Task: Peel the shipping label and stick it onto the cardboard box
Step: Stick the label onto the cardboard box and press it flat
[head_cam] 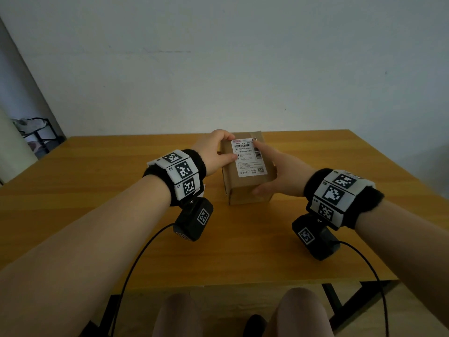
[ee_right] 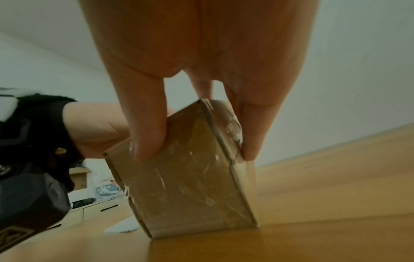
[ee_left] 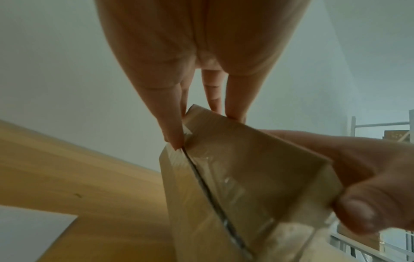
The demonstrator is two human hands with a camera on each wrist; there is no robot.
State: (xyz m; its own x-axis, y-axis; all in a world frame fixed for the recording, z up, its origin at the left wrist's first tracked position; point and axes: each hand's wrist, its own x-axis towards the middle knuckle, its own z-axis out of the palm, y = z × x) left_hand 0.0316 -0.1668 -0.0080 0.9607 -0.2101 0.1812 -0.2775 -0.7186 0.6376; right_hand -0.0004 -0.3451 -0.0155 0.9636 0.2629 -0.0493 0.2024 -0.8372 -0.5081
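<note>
Standing on the wooden surface (head_cam: 97,215) near its far edge, about midway between the far corners, the cardboard box (head_cam: 245,188) had both hands on it. From the head camera the white shipping label (head_cam: 248,157) lay flat on the box's upward face, its long axis running from the near edge toward the far edge, with the barcode end away from the person and the print reading upright from the person's side. The left hand (head_cam: 213,152) gripped the far left corner, thumb resting on the label's left margin and fingers curled over the far top edge. The right hand (head_cam: 279,173) clasped the right side, one finger reaching onto the label's upper right part and the thumb pressed against the near face.

Neither wrist camera showed the label. The left wrist camera showed instead a side of the box crossed by clear tape along a seam, and a white sheet (ee_left: 33,235) lying on the surface nearby, possibly the label's backing. The right wrist camera showed another taped face, and the box appeared tipped rather than sitting flat, though the wide lens made that uncertain.
</note>
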